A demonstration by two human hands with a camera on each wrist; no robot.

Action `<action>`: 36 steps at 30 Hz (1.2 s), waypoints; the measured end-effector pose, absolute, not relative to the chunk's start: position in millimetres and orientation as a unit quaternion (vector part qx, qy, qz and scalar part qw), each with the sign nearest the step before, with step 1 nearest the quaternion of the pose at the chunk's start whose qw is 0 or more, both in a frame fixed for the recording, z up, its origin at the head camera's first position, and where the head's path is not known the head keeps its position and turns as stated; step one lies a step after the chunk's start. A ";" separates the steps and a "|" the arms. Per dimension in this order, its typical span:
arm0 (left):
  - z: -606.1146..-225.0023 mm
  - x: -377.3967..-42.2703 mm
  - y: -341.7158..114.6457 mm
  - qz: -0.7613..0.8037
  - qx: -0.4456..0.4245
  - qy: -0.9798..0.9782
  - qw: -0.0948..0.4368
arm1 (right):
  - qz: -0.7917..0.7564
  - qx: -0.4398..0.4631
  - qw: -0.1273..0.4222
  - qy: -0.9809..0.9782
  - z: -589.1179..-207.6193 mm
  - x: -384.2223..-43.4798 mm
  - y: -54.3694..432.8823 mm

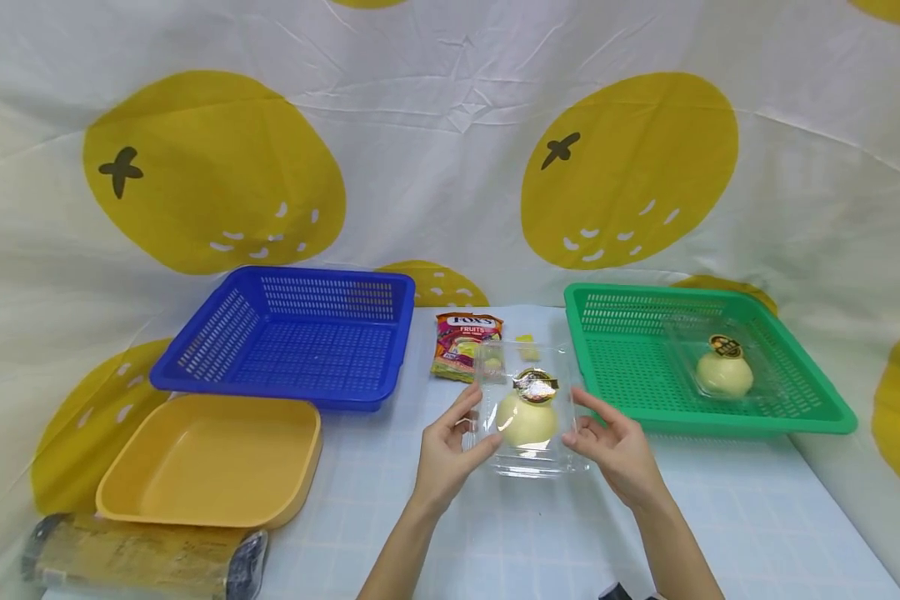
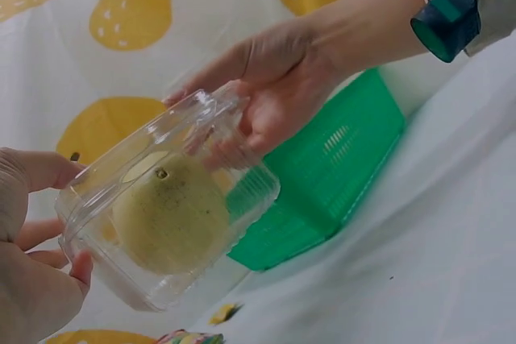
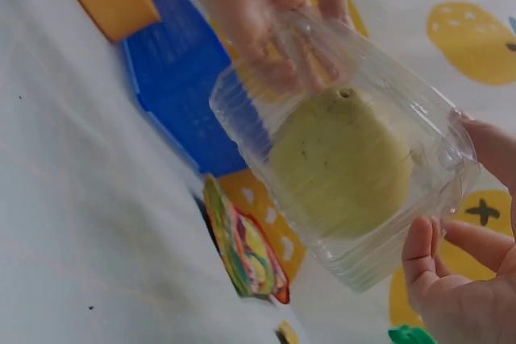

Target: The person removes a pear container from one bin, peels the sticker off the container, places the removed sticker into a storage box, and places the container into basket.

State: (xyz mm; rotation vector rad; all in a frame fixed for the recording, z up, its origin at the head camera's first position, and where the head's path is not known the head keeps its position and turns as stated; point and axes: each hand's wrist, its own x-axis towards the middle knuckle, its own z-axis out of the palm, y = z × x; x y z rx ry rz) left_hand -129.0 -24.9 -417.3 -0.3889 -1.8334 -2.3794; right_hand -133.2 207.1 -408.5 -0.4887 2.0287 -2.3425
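Observation:
Above the middle of the table, a clear plastic box [image 1: 568, 367] is held up between both hands. A round, pale yellow fruit [image 1: 527, 421] sits inside it, and a black-and-gold sticker [image 1: 536, 386] shines on its lid. My left hand [image 1: 450, 450] grips the left side, thumb toward the near edge. On the opposite side my right hand [image 1: 613, 454] pinches the wall between thumb and fingers. From below, both wrist views show the fruit's dimpled end [image 2: 161, 173] through the plastic. Some fingers show blurred behind the clear walls.
A green basket [image 1: 622, 350] at the right holds another boxed fruit [image 1: 723, 372]. Behind the held box lie a Fox's candy bag [image 1: 465, 333] and a small yellow piece [image 1: 527, 348]. Leftward are a blue basket [image 1: 322, 354], a yellow tray [image 1: 217, 458] and a wrapped roll [image 1: 142, 557].

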 end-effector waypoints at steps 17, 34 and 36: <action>-453.5 -109.6 -70.0 -0.781 -0.079 -0.617 0.060 | -0.756 -0.154 0.070 0.632 -450.4 -128.3 168.6; -465.8 -103.9 -78.9 -0.764 -0.030 -0.641 0.063 | -0.748 -0.177 0.094 0.633 -464.0 -129.0 160.5; -467.0 -103.2 -79.0 -0.761 -0.027 -0.645 0.063 | -0.746 -0.178 0.096 0.634 -465.7 -128.8 160.9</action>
